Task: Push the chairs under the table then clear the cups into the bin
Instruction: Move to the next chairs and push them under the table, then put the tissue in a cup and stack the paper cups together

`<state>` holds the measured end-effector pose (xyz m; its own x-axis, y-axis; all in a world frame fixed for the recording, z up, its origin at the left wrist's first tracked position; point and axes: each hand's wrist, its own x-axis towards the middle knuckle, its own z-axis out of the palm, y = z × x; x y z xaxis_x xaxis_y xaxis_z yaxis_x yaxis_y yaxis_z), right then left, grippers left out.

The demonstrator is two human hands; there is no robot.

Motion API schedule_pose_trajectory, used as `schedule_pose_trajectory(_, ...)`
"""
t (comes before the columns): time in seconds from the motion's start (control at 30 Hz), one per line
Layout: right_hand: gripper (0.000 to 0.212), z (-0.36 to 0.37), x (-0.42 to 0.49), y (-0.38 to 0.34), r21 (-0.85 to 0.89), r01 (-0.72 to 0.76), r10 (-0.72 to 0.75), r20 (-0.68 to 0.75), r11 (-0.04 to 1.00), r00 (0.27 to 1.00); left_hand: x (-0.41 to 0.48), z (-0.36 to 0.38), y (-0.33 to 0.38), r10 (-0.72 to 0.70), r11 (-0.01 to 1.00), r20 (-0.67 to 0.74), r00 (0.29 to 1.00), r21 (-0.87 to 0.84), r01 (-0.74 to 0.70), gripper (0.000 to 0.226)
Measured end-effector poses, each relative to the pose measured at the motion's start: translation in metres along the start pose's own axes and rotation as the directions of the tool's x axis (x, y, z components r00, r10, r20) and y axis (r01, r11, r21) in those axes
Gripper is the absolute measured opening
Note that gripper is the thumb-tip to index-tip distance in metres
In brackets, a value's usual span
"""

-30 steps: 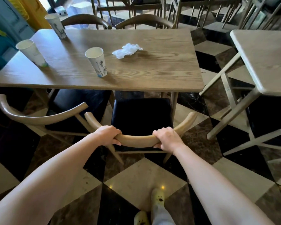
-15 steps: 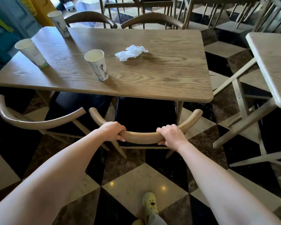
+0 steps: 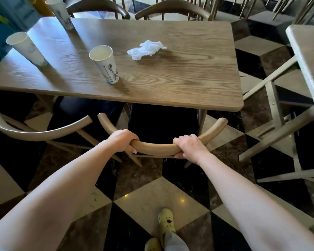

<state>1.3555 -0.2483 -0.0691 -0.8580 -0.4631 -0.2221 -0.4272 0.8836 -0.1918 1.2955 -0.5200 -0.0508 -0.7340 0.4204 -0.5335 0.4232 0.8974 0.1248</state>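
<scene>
Both my hands, left hand [image 3: 124,141] & right hand [image 3: 189,146], closed around chair backrest [image 3: 156,146]; hard push may shake table [image 3: 179,84], tip cup [image 3: 105,65].

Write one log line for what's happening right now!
hands: left and right grip chair back | seat partly under table | cups: three on table

Head-worn view, forward and down

Checkered floor [image 3: 152,200], yellow clogs [image 3: 166,221]
</scene>
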Motion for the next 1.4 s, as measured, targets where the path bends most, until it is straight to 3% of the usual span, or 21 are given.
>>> schedule_pose_trajectory(0.37,0.037,-0.011,0.002,-0.014,0.084,-0.150,0.141,0.104,0.985,0.984,-0.031,0.038,0.019,-0.147,0.986,-0.280,0.949,-0.117,0.118,0.067)
schedule_pose_trajectory(0.63,0.057,-0.004,-0.008,-0.056,0.136,-0.420,0.414,0.076,0.897,0.907,-0.057,0.043,0.032,-0.202,0.951,-0.195,0.960,-0.275,0.144,0.079)
schedule_pose_trajectory(0.77,0.066,-0.017,-0.009,-0.067,0.194,-0.520,0.474,0.238,0.832,0.848,-0.072,0.033,0.032,-0.151,0.951,-0.094,0.984,-0.286,0.118,0.073)
schedule_pose_trajectory(0.97,0.039,-0.072,0.009,-0.086,0.210,-0.528,0.406,0.433,0.823,0.805,-0.092,-0.005,0.014,-0.123,0.956,0.024,0.992,-0.265,0.125,0.063)
schedule_pose_trajectory(1.07,0.041,-0.093,0.030,-0.097,0.234,-0.489,0.339,0.478,0.840,0.810,-0.092,-0.027,-0.002,-0.150,0.950,0.018,0.989,-0.273,0.149,0.053)
schedule_pose_trajectory(1.4,0.042,-0.147,0.155,-0.073,0.192,-0.384,0.246,0.502,0.903,0.829,-0.022,-0.106,-0.073,-0.261,0.926,-0.058,0.964,-0.298,0.233,0.057)
